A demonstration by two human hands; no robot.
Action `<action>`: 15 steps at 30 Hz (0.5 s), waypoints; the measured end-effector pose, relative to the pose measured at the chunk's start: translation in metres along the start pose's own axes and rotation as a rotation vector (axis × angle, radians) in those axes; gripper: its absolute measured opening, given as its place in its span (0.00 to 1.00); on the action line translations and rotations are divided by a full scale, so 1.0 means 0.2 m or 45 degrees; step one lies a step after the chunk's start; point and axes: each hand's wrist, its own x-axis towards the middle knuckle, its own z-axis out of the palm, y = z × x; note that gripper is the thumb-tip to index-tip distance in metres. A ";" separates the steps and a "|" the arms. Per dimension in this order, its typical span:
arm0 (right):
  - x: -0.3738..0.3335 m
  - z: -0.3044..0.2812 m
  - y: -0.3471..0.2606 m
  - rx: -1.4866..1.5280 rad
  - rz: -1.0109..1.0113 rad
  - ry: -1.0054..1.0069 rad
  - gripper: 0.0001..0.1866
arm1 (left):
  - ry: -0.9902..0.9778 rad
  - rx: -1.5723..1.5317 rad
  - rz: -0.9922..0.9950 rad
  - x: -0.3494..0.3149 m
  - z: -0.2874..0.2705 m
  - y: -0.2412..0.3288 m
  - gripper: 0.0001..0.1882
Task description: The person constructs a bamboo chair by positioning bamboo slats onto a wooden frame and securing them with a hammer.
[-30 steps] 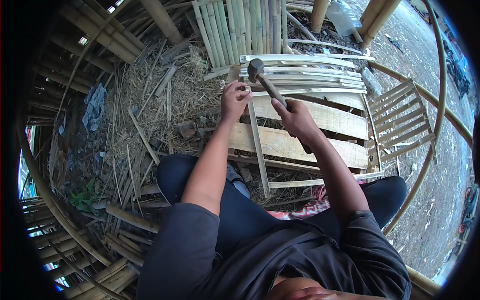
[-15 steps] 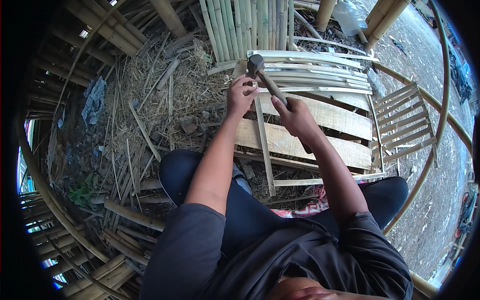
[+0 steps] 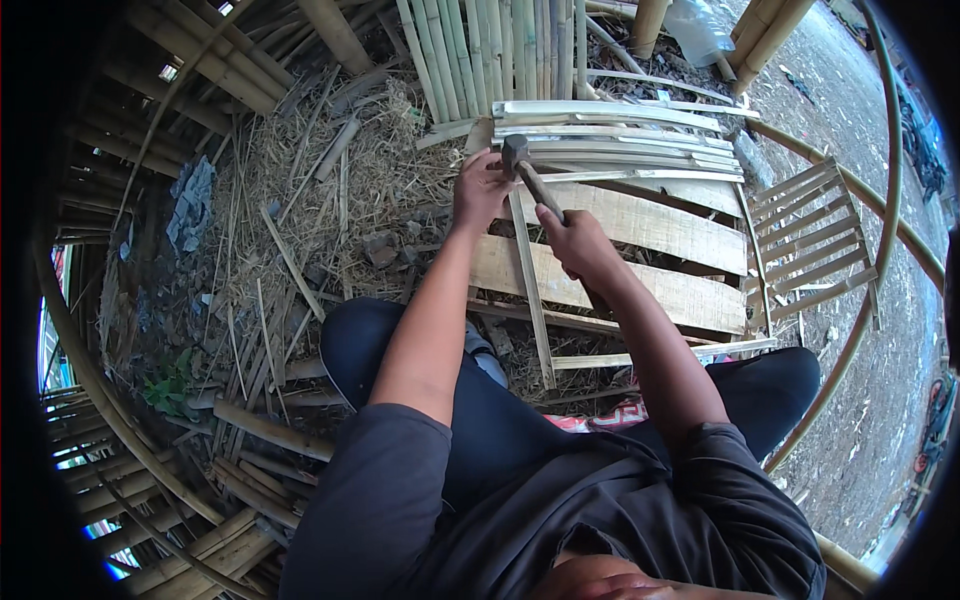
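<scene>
Nearest, the person's bent legs [image 3: 500, 405] lie around a red-and-white cloth [image 3: 625, 412]. Just beyond is a thin wooden frame [image 3: 531, 290], its near bar close to the knees and its far left corner at the hands. The right hand [image 3: 580, 242] is closed firmly around the handle of a hammer [image 3: 537, 187]. Over the last half second the hammer's head has dropped from above the left fingertips to right beside them, at that corner; whether it touches the wood I cannot tell. The left hand [image 3: 481, 190] stays there, fingers bent and drawn together, but the hammer head hides the tips, so how far they are open or what they hold is unclear. As I judge it, the change brings the hammering to the corner, with the fingers at risk. Under the frame lie wide boards [image 3: 640, 235]; farther off are pale strips [image 3: 610, 112] and upright bamboo poles [image 3: 500, 55].
</scene>
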 end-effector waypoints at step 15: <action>-0.07 -0.03 -0.03 0.205 0.011 0.015 0.29 | -0.022 0.188 0.076 0.00 -0.02 -0.03 0.08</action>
